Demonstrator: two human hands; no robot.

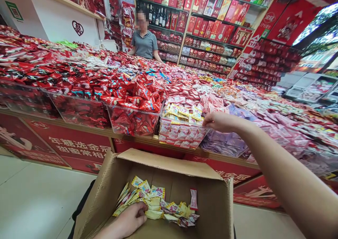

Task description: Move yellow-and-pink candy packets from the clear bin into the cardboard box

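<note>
My left hand (132, 216) is inside an open cardboard box (211, 205), its fingers curved and touching a heap of small yellow-and-white candy packets (154, 203). A gap shows between its thumb and forefinger. One pink sachet (193, 199) leans on the box's inner wall, right of the heap. Above the box, my right hand (219, 122) is at the right front corner of a clear plastic bin (182, 121). Its fingers are bent down and pressed together; what they grip, if anything, is hidden. That bin holds neat rows of pink-and-white packets (182, 131) with yellow ones lying on top.
A bin of red triangular packets (134, 121) stands to the left, and purple packets (224, 142) lie to the right. More heaped sweets cover the long counter. Behind it stands a person in a grey shirt (144, 43), before shelves of red boxes (211, 29). Pale floor tiles (34, 193) show at left.
</note>
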